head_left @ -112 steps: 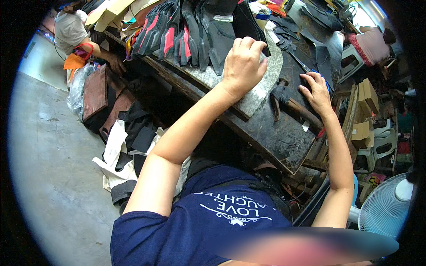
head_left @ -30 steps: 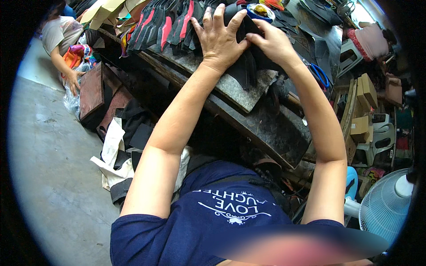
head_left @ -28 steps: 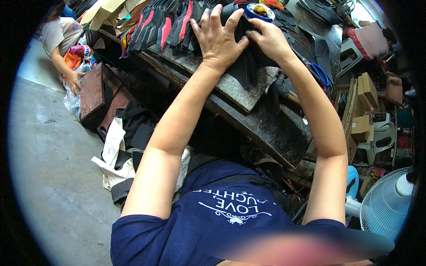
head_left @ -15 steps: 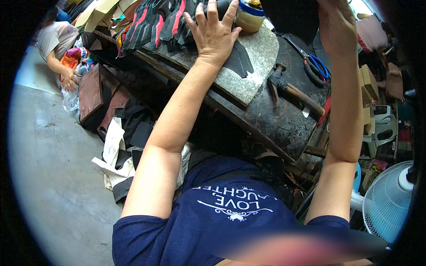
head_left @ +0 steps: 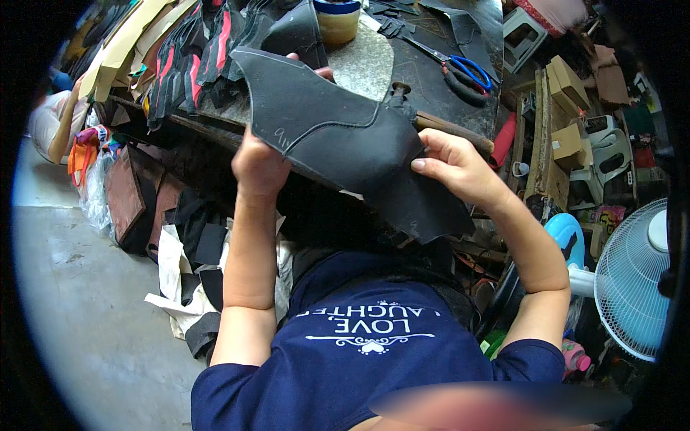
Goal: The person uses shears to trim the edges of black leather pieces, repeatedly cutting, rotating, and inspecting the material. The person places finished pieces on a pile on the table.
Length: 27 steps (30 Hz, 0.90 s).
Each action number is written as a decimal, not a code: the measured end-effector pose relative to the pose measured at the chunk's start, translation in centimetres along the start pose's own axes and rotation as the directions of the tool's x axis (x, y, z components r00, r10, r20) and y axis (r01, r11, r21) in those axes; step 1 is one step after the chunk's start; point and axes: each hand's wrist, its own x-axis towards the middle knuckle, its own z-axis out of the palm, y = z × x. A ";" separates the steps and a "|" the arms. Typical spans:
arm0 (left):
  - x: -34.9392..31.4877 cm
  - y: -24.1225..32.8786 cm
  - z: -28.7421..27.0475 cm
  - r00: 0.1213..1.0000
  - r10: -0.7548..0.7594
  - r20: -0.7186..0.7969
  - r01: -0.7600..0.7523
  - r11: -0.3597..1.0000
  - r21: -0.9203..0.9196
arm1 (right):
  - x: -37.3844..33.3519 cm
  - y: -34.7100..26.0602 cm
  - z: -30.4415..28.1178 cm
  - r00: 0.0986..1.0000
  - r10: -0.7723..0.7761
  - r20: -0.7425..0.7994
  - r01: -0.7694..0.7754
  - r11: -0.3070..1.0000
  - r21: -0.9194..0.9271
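Observation:
Between my two hands a curved black leather shoe upper is held up in front of the bench edge, with a stitched seam and pale hand-drawn marks on it. My left hand grips its left end; some fingers are behind the leather and their tips show over its top edge. At the right side my right hand pinches the edge, thumb on the near face. Behind the upper lies a hammer, its wooden handle partly covered. Scissors with blue handles and dark-handled pliers rest on the black bench top.
A jar with a blue rim stands by a pale stone slab. Overlapping black and red pieces line the bench's left. Another person's arm is at far left. A white fan and cardboard boxes are on the right.
My left hand has left the black pieces on the bench and now grips the upper. My right hand has come down and nearer. The view has shifted somewhat.

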 end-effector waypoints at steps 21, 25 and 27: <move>-1.9 1.9 2.2 0.846 -0.398 -0.354 0.501 0.821 0.274 | 4.9 1.6 -22.3 0.913 -0.108 -0.393 -0.370 0.186 -0.910; -2.1 1.9 1.4 0.847 -0.400 -0.350 0.502 0.818 0.280 | 3.9 -0.5 -19.7 0.877 -0.077 -0.474 -0.388 0.466 -0.795; -1.9 2.2 1.5 0.845 -0.394 -0.362 0.501 0.819 0.280 | 2.0 -1.8 -17.0 0.864 -0.079 -0.498 -0.322 0.674 -0.665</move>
